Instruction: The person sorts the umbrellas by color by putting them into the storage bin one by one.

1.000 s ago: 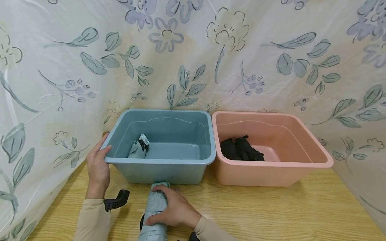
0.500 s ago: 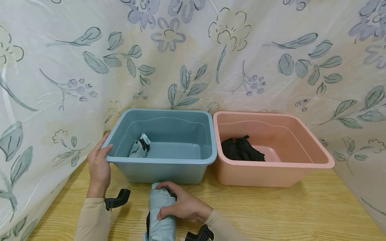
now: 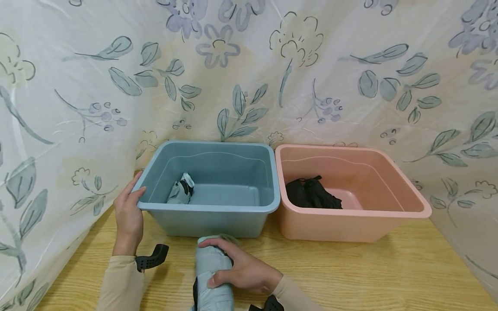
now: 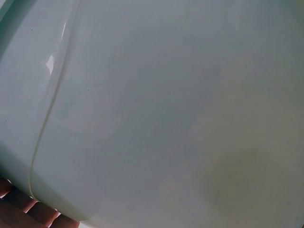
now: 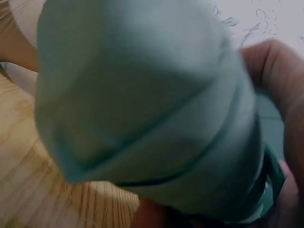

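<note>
My left hand (image 3: pixel 129 216) grips the left rim of a blue plastic bin (image 3: pixel 210 222), thumb over its front corner. Its fingertips (image 4: pixel 45 213) show at the lower left of the left wrist view, against the bin wall. In front of that bin, my right hand (image 3: pixel 247 268) holds a light grey-blue folded umbrella (image 3: pixel 212 263), fingers over its far end and thumb on top. The umbrella's near end runs out of the head view. Up close in the right wrist view, its wrapped fabric (image 5: pixel 142 104) fills the middle, with my fingers (image 5: pixel 275 76) round the far side.
A grey-blue bundle with a black part (image 3: pixel 180 190) lies inside the blue bin at the left. Touching that bin, a pink bin (image 3: pixel 330 226) holds black folded items (image 3: pixel 311 193). Both stand on a wooden table (image 3: pixel 350 276), before a flowered sheet (image 3: pixel 249 65).
My right hand and the umbrella have shifted to the right along the table front, and the umbrella has turned somewhat. My left hand stays on the blue bin's rim.
</note>
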Motion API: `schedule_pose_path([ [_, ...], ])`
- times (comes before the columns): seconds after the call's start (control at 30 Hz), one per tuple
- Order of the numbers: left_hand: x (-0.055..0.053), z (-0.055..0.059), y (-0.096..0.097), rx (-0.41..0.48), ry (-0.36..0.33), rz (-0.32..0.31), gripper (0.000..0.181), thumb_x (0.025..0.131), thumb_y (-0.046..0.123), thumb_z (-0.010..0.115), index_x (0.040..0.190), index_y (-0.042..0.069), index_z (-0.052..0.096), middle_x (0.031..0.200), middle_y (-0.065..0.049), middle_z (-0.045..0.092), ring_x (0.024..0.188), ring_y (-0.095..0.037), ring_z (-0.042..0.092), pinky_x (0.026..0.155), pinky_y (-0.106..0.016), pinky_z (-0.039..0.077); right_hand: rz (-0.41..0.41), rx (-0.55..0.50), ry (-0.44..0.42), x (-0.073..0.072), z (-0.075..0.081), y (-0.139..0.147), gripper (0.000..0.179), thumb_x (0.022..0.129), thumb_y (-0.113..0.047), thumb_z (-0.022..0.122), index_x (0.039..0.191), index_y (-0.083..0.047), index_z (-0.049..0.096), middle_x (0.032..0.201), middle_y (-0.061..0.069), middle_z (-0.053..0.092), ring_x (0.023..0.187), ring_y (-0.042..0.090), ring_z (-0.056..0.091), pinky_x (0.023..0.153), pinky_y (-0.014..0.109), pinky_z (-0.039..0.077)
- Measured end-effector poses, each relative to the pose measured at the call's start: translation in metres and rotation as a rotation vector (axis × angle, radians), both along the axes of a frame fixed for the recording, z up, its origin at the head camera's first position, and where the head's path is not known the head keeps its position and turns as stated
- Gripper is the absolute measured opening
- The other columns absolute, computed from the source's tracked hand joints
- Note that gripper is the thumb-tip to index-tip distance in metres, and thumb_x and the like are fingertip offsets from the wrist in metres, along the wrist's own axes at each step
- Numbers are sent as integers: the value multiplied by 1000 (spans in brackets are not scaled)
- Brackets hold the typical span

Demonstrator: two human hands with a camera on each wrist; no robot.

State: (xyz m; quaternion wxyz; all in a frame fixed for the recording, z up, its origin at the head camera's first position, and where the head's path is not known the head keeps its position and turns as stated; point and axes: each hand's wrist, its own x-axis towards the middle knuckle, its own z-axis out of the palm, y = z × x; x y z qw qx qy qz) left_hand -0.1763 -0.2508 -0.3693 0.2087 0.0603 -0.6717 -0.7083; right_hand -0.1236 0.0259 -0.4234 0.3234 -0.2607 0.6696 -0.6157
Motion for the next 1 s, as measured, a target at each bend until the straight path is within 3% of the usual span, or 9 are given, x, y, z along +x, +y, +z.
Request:
schedule_pose_path([
  [0.27, 0, 1, 1, -9, 18, -1, 48, 106, 10, 35, 154, 8, 43, 160, -12, 37, 147, -25, 34, 121, -44, 22, 121, -87, -110, 12, 26, 6, 61, 96, -10, 69, 148, -31, 45, 142, -3, 41, 119, 21, 49, 93, 36, 49],
  [0.37, 0, 1, 1, -20, 11, 1, 49, 107, 11, 35, 155, 8, 43, 161, -11, 37, 147, -25, 34, 121, -45, 22, 181, -94, -82, 16, 39, 11, 62, 96, -21, 71, 150, -32, 42, 140, -5, 43, 119, 18, 51, 96, 35, 49],
  [0.5, 0, 1, 2, -29, 5, 5, 49, 107, 12, 34, 155, 9, 43, 160, -10, 38, 147, -25, 35, 121, -46, 23, 202, -102, -12, 22, 59, 18, 64, 94, -32, 74, 150, -31, 42, 138, -6, 46, 119, 16, 53, 98, 36, 48],
  [0.77, 0, 1, 1, -9, 2, -1, 49, 107, 12, 34, 155, 8, 42, 161, -8, 37, 147, -24, 33, 121, -45, 22, 148, -198, 36, 19, 112, 29, 69, 92, -21, 77, 151, -25, 40, 134, 4, 48, 115, 21, 56, 96, 44, 52],
  [1.0, -1, 1, 0, 5, -11, 3, 49, 107, 12, 35, 155, 9, 42, 161, -7, 37, 148, -23, 32, 122, -42, 21, -7, -189, 97, -11, 151, 28, 73, 87, -9, 80, 148, -26, 43, 129, 17, 51, 111, 29, 60, 90, 49, 55],
])
